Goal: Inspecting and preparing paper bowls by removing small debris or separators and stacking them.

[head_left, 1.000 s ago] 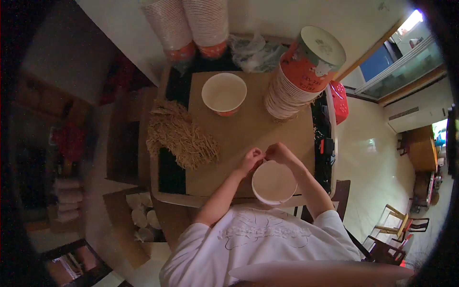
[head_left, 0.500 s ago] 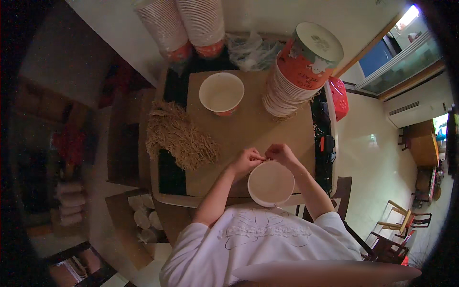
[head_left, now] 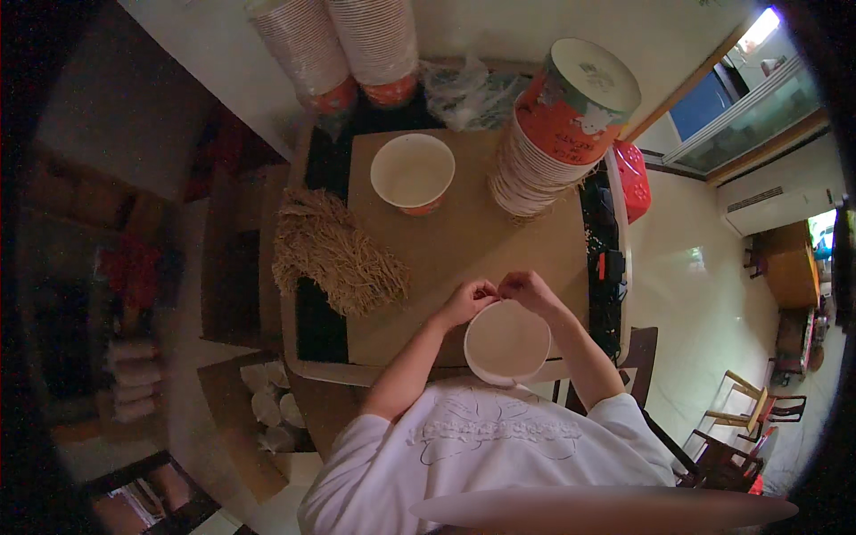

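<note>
A white-lined paper bucket (head_left: 507, 343) leans between my forearms at the table's near edge, its mouth facing up toward me. At its far rim, my left hand (head_left: 469, 301) and my right hand (head_left: 528, 291) meet with fingers pinched together. What they pinch is too small and hidden to make out. Left of them lies a heap of tan twisted cords (head_left: 339, 254). Farther back stands another open paper bucket (head_left: 412, 174), white inside with some orange outside. At the right rear, an upside-down stack of printed orange and green buckets (head_left: 571, 125) has cords hanging around its rims.
A sheet of brown cardboard (head_left: 464, 241) covers most of the table. Two tall wrapped stacks of buckets (head_left: 374, 45) and crumpled clear plastic (head_left: 473, 94) stand at the back. A red basket (head_left: 631, 183) is beyond the right edge. An open carton (head_left: 236, 419) sits at lower left.
Both hands stay at the bucket's far rim, with small finger shifts and the left hand slightly lower. The bucket has moved very slightly right.
</note>
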A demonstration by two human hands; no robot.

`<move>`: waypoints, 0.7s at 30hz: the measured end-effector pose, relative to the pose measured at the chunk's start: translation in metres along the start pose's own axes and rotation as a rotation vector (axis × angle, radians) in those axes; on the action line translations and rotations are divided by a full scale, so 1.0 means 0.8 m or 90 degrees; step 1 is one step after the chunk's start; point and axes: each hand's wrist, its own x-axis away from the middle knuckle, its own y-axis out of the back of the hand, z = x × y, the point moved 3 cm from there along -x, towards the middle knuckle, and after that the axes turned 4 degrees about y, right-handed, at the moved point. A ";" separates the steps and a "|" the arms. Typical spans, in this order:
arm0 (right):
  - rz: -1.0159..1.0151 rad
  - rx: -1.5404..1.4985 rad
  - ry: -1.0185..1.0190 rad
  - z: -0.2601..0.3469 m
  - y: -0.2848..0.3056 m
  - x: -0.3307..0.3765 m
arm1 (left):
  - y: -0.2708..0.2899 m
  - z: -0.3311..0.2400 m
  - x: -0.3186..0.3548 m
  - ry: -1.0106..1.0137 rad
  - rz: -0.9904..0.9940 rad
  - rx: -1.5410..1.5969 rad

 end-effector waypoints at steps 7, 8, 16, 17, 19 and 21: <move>0.009 0.072 -0.095 0.031 -0.007 0.016 | 0.003 0.008 0.009 0.107 0.061 0.097; 0.009 0.045 -0.073 0.032 -0.007 0.017 | 0.002 0.009 0.010 0.113 0.062 0.138; -0.068 0.091 -0.032 0.037 -0.018 0.023 | 0.003 0.016 0.007 0.196 0.025 0.291; -0.135 0.144 0.008 0.040 -0.021 0.028 | 0.003 0.017 0.007 0.211 0.021 0.304; -0.200 0.197 0.049 0.049 -0.026 0.034 | 0.004 0.021 0.007 0.225 0.016 0.317; -0.256 0.277 0.171 0.067 -0.030 0.040 | 0.007 0.024 0.007 0.222 -0.003 0.335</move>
